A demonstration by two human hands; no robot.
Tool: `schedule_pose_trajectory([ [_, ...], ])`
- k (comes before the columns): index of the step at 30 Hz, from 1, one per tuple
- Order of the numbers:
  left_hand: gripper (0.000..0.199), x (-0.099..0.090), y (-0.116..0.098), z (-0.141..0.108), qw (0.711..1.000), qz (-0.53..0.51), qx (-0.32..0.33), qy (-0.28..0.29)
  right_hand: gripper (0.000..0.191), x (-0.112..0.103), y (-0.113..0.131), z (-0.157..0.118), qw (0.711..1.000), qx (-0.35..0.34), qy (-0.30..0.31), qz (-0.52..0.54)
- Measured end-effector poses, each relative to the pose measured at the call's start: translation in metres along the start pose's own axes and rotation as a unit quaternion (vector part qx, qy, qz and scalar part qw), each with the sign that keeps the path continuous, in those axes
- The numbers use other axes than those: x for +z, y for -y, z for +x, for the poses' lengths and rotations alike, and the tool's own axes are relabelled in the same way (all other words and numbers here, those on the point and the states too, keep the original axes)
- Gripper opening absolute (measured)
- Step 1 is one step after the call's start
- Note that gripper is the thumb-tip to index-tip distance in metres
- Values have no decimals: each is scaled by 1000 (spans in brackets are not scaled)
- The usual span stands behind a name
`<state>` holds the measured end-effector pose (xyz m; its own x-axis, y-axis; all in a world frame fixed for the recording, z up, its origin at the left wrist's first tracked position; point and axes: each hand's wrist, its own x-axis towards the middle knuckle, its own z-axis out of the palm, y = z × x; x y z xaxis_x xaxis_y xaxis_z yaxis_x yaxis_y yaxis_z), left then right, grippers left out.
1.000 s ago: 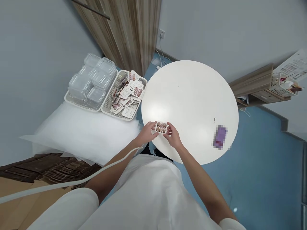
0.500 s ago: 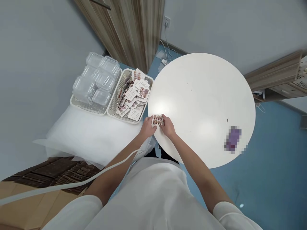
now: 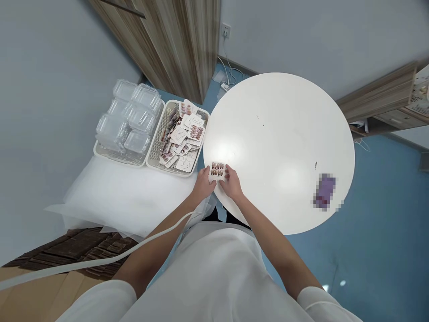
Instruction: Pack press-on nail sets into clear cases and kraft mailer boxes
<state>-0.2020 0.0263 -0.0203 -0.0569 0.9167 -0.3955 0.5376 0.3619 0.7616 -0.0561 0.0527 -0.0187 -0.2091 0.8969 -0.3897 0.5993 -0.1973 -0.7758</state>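
Blue floor (image 3: pixel 378 232) spreads out to my right and beneath everything. On it, in front of me, stands the round white bench (image 3: pixel 284 129), its near edge close to my waist. A wood-grained cabinet (image 3: pixel 174 44) rises beyond, to the left of the bench. On my left lies a broad stack of white translucent sheeting (image 3: pixel 124 192), with brown cardboard (image 3: pixel 50 290) lower down in the corner. Behind the sheeting, two pale baskets sit side by side: the clear-box basket (image 3: pixel 119 161), heaped with transparent lidded boxes (image 3: pixel 129 116), and the card basket (image 3: pixel 154 152), its rim right beside the bench, filled with a loose jumble of printed cards (image 3: pixel 178 135). A purple item (image 3: pixel 325 190), blurred into squares, lies towards the right side of the bench.

My left grip (image 3: pixel 203 182) is clamped on the left edge of the small white card (image 3: pixel 217 169), which is over the bench's near-left edge. My right grip (image 3: pixel 232 182) is at the card's right side, fingers curled; I cannot tell whether they pinch it. Smallest of all, brownish nail-shaped pieces (image 3: pixel 217 172) stand in two rows on the card, facing up.
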Motion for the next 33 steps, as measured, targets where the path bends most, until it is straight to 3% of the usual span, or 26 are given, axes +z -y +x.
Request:
schedule_pose_trajectory([
  [5,63,-7,3,-9,994,-97,-33,44,63,11,2,-16,989,46,-14,143],
  [11,64,-7,1,-2,984,-169,-36,30,61,17,15,-9,980,64,-33,185],
  [21,66,-8,-3,18,975,-219,-22,22,59,17,24,4,984,43,-56,167],
  [33,65,-9,-2,15,976,-219,5,8,65,21,17,-5,991,-3,-57,120],
])
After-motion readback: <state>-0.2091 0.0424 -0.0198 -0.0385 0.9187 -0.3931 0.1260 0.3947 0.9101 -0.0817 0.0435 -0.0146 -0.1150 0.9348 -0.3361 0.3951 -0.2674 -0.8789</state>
